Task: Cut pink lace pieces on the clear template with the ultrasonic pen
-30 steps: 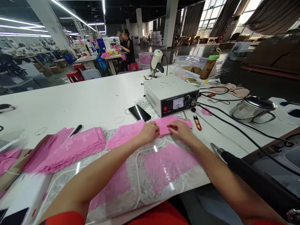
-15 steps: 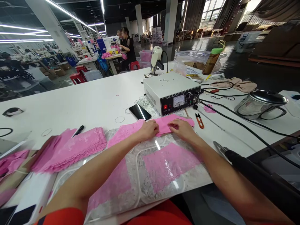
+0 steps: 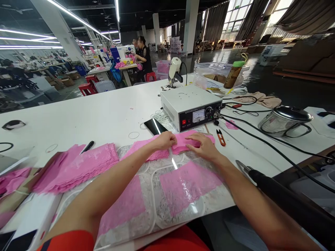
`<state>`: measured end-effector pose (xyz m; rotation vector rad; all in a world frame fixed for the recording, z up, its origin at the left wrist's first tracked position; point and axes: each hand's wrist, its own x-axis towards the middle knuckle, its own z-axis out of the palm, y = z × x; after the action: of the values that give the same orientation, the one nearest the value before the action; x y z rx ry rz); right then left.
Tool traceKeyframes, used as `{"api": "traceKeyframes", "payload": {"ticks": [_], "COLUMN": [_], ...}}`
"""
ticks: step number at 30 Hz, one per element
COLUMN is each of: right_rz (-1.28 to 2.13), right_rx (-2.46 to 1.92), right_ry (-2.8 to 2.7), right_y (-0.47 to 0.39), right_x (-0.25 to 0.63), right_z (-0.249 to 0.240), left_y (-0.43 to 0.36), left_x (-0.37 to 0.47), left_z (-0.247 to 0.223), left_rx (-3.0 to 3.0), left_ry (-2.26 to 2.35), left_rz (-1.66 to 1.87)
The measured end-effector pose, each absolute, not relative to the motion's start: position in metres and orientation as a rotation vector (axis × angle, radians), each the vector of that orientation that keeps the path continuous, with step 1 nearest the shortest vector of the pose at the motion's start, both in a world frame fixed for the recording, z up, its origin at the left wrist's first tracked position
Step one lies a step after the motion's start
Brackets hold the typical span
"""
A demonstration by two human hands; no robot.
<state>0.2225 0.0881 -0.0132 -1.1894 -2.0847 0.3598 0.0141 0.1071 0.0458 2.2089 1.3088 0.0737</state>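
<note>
Pink lace-edged fabric [image 3: 180, 141] lies along the far edge of a clear plastic sheet. My left hand [image 3: 166, 140] has its fingertips closed on this fabric near its left end. Over the right part of the fabric, my right hand [image 3: 202, 144] rests with thumb and fingers apart, fingertips at the cloth. A second pink piece [image 3: 138, 146] stretches out to the left, partly behind my left forearm. Under the clear sheet [image 3: 154, 195], flat pink shapes [image 3: 190, 186] show through.
A stack of pink cut pieces [image 3: 83, 167] lies left, with a black pen [image 3: 87, 147]. Behind my hands are a phone [image 3: 155, 127] and a control box [image 3: 192, 104]. To the right are orange thread snips [image 3: 221, 137], a glass pot [image 3: 285, 122] and a black-handled tool [image 3: 261, 177].
My right hand's fingers have gone from a pinch to spread apart over the fabric. My left hand stays at nearly the same place. The view has shifted slightly.
</note>
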Motion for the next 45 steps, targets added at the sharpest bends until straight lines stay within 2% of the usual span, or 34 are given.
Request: {"api": "traceKeyframes", "payload": {"ticks": [6, 10, 19, 33, 45], "right_rz": [0.182, 0.112, -0.132, 0.041, 0.028], "right_rx": [-1.322, -1.431, -1.034, -0.963, -0.947], "right_ry": [-2.096, -2.055, -2.283, -2.345, -2.374], "right_y": [0.089, 0.068, -0.024, -0.039, -0.04], "right_x": [0.231, 0.244, 0.268, 0.285, 0.287], "right_z": [-0.015, -0.016, -0.027, -0.028, -0.027], "left_y": [0.102, 0.07, -0.027, -0.055, -0.068], "left_x": [0.011, -0.001, -0.006, 0.001, -0.012], "left_z": [0.07, 0.075, 0.045, 0.024, 0.033], "left_rx": [2.17, 2.115, 2.052, 2.21, 2.202], "left_ry": [1.292, 1.213, 1.103, 1.177, 1.117], "left_rz": [0.136, 0.127, 0.092, 0.091, 0.114]}}
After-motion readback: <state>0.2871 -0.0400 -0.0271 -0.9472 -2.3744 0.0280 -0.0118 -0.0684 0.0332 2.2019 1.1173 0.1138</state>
